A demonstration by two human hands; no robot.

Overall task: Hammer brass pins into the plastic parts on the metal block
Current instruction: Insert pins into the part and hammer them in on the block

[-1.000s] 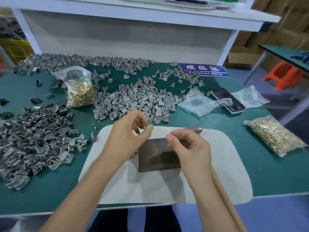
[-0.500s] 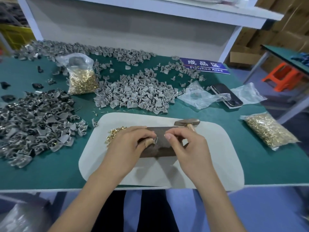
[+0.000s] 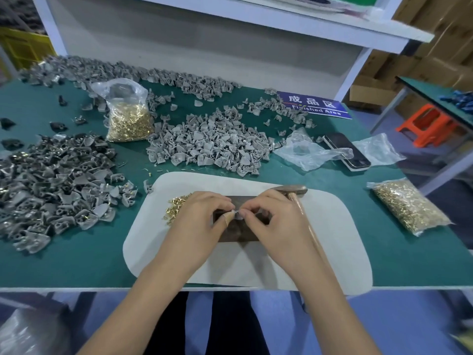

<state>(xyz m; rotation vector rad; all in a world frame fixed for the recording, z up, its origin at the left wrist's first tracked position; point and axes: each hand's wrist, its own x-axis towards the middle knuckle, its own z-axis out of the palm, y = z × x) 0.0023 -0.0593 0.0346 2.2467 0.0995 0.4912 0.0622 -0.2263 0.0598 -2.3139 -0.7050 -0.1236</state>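
A dark metal block [image 3: 236, 230] lies on a white mat [image 3: 332, 242] at the table's front. My left hand [image 3: 202, 221] and my right hand [image 3: 279, 221] meet over the block, their fingertips pinching a small grey plastic part [image 3: 238, 213] on its top. Whether a pin sits between the fingers is hidden. A hammer [image 3: 294, 192] lies under my right hand, its wooden handle running back along the forearm. Loose brass pins [image 3: 176, 207] are heaped on the mat left of my left hand.
Grey plastic parts lie in a middle pile [image 3: 212, 142], a left pile [image 3: 53, 185] and along the back. Bags of brass pins stand at back left [image 3: 128, 119] and right [image 3: 407, 206]. A phone [image 3: 345, 152], clear bags [image 3: 307, 152] and a blue sign [image 3: 314, 105] are at right.
Both hands came down from above the block onto its top with the plastic part. The view has shifted, so the block and mat appear lower.
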